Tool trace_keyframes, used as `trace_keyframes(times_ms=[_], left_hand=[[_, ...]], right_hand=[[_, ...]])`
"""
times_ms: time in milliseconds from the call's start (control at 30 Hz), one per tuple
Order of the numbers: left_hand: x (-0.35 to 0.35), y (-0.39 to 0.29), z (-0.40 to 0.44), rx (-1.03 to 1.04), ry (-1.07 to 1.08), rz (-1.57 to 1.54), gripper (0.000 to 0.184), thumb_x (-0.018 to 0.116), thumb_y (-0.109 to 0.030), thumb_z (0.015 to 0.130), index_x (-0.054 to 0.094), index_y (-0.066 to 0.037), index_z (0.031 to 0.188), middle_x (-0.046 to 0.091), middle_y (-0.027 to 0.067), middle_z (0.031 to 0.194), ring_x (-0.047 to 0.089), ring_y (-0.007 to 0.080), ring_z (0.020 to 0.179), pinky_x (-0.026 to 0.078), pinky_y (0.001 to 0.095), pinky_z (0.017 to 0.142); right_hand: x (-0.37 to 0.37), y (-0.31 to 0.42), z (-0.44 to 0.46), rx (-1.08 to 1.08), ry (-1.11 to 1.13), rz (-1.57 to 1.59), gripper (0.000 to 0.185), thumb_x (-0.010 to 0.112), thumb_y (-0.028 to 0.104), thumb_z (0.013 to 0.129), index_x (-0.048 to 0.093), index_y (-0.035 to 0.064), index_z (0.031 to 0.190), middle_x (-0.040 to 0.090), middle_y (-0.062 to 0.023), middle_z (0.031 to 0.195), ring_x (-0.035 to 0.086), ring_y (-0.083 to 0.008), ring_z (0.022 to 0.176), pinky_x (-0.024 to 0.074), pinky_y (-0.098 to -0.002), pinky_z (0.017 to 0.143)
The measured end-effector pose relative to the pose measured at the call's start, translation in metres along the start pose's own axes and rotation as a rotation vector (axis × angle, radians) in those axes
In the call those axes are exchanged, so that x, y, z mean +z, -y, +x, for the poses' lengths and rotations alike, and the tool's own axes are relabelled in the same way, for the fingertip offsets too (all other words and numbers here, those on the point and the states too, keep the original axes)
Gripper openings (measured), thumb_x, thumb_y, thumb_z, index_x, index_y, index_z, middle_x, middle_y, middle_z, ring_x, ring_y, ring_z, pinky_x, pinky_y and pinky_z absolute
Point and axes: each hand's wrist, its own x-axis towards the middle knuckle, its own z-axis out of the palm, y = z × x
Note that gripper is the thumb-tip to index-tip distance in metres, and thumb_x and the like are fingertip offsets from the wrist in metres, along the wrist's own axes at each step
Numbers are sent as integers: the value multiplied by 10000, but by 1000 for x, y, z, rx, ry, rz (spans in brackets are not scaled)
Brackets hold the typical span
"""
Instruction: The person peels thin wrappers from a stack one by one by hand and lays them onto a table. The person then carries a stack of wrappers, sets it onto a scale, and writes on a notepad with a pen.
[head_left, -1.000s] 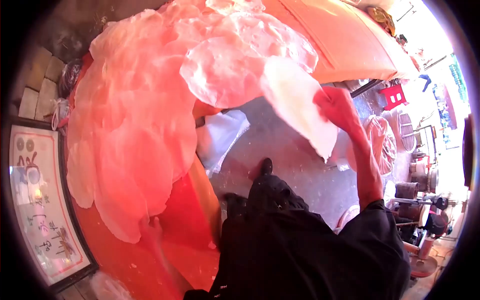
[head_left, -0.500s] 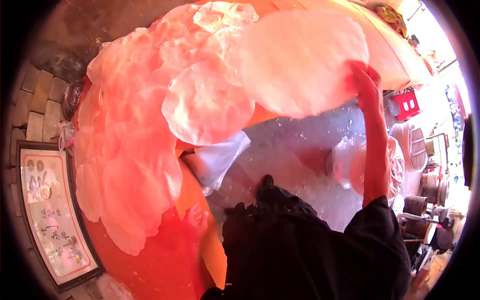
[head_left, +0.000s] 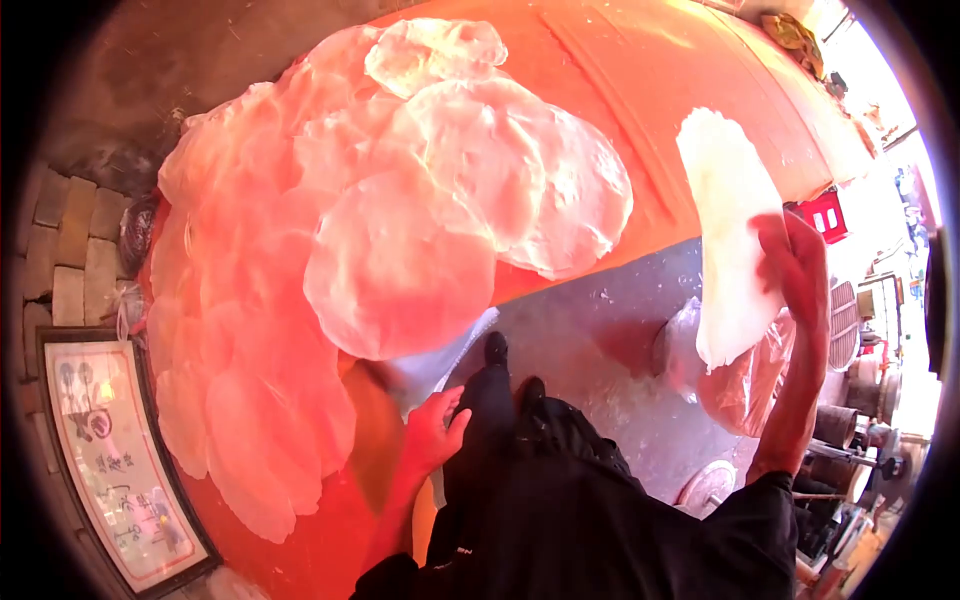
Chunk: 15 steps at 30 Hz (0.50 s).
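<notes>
At the right, my right hand [head_left: 792,255] grips a thin, pale round sheet [head_left: 728,240] by its edge. The sheet hangs in the air, turned so that it looks narrow. Many similar translucent round sheets [head_left: 270,270] lie overlapping on an orange cloth-covered surface [head_left: 640,130]. The nearest round sheet [head_left: 400,270] overhangs the edge of that surface. Low in the middle, my left hand [head_left: 435,428] is held near my leg with its thumb and fingers apart and nothing in it.
A framed panel with writing [head_left: 125,460] stands at the left beside bricks. On the floor at right are a plastic-wrapped bundle [head_left: 745,385] and a white round object [head_left: 708,485]. A red crate [head_left: 825,217] and assorted containers line the right side.
My right hand has swung right and down with the sheet, which went from broad to nearly edge-on. My left hand has moved right, toward my leg. One foot has come into view.
</notes>
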Motion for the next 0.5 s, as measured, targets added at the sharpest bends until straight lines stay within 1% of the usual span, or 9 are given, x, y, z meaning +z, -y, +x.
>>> trace_keyframes(times_ms=[33,133,233,300,333,367,400,433,500], left_hand=[[-2,-3,13,45,16,6,330,669,-106,802,582,2,1102,637,164,981,653,271,866,528,333,761],[1,3,53,142,43,-45,322,670,-88,789,589,-12,1092,632,172,965,649,286,854,525,342,734],[-8,-5,84,212,45,1,304,649,-93,790,593,-15,1078,631,173,943,636,315,858,519,365,731],[-19,-7,98,219,69,48,292,629,-105,798,591,-8,1071,633,171,933,628,333,865,509,384,748],[-24,-7,103,220,72,50,292,629,-105,798,591,-8,1071,633,171,933,628,333,865,509,384,748],[-28,-8,108,186,64,14,295,632,-103,795,591,-9,1072,632,171,930,628,333,861,508,386,746],[-32,-7,112,151,55,-25,298,634,-100,792,591,-10,1072,631,171,927,628,333,858,507,388,744],[-36,-3,115,134,51,2,304,637,-101,790,589,-5,1074,628,175,917,629,332,846,510,388,741],[-43,1,122,103,54,2,308,638,-102,789,589,-5,1077,628,175,916,630,330,842,511,386,741]], right_hand=[[7,5,13,2,-3,-6,191,551,160,885,645,1,935,556,-2,648,517,-71,526,405,-231,447],[37,25,75,12,154,14,194,556,176,876,651,12,918,563,9,657,537,-71,548,428,-234,472],[81,65,150,-110,303,89,219,560,218,870,665,28,903,577,-10,629,543,-85,528,444,-238,476],[113,89,207,-332,259,120,252,567,265,863,676,43,906,584,-8,623,553,-93,524,451,-260,481],[126,100,239,-392,212,186,240,585,259,844,671,37,866,587,-17,625,565,-105,527,454,-266,482],[141,122,261,-409,139,195,339,506,336,897,668,53,992,591,-29,679,521,-106,516,442,-254,495],[147,102,331,-467,141,414,364,532,350,901,652,21,1002,627,-59,717,557,-125,547,454,-270,514],[152,61,410,-689,440,759,280,541,243,905,598,24,1070,601,-80,963,607,-141,829,519,-284,686],[147,101,426,-616,493,662,333,566,279,892,582,25,1106,591,-98,1010,598,-147,880,515,-297,730]])
